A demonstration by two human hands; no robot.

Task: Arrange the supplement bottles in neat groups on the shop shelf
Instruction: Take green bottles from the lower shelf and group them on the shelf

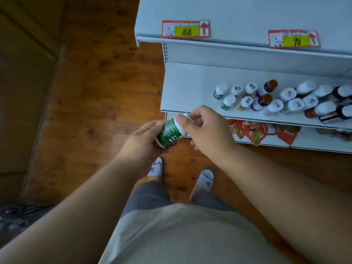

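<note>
You have a green-labelled bottle (170, 132) with a white cap tilted in front of the shelf (190, 96), off its edge. On the shelf stand two matching green bottles (223, 97), then orange-labelled ones (245, 100), brown-capped ones (263, 96) and a white-capped crowd (304, 100), some leaning.

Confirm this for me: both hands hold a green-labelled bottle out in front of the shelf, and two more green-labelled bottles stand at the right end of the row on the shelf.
Wrong on one point. The head view shows the two green-labelled bottles at the left end of the row on the shelf, not the right. The rest holds: the left hand and right hand hold the green-labelled bottle in front of the shelf.
</note>
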